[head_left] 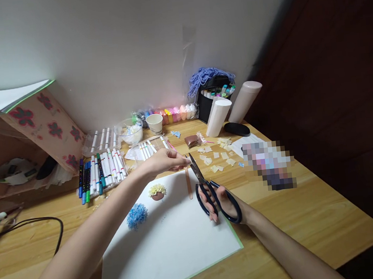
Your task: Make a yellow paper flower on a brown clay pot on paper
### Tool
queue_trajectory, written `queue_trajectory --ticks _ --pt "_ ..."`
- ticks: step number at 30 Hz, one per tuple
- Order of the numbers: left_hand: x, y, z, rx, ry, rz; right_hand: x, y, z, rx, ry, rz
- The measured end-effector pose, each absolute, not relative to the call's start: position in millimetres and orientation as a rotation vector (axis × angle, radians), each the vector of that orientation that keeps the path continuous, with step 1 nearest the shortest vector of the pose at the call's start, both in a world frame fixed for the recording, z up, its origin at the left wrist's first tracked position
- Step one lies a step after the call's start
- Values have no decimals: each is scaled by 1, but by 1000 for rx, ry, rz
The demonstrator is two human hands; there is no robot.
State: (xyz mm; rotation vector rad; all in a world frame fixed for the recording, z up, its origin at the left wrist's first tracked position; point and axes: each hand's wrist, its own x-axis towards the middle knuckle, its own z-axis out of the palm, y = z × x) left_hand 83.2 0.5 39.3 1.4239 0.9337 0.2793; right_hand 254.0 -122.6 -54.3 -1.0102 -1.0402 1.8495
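A small pale piece (pixel 188 160) is pinched between the thumb and fingers of my left hand (pixel 166 161). The blades of black-handled scissors (pixel 198 172) are parted around or beside it. My right hand (pixel 220 201) has its fingers through the scissors' loops. Below lies a white sheet (pixel 174 243) with a green edge. On it are a blue crumbly cluster (pixel 137 216) and a pale yellow cluster (pixel 157 189) over a brown base. A wooden stick (pixel 188 184) lies at the sheet's upper edge. Cut pale squares (pixel 216 155) are scattered on the table beyond.
Markers (pixel 105 172) lie at the left, near a flowered box (pixel 48 127). Behind are a clear bowl (pixel 131 133), a paper cup (pixel 154 124) and colourful clay packs (pixel 173 114). White cylinders (pixel 218 118), a pen holder (pixel 205 106) and a black case (pixel 237 129) stand or lie back right.
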Motion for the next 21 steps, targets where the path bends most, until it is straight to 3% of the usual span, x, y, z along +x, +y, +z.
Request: queue_trajectory --ticks 16,21 --pt "77 10 26 1450 840 268 249 -125 -42 -1278 -1235 1545" --pt "76 11 24 1573 929 178 251 -117 -58 -1030 -1026 1748"
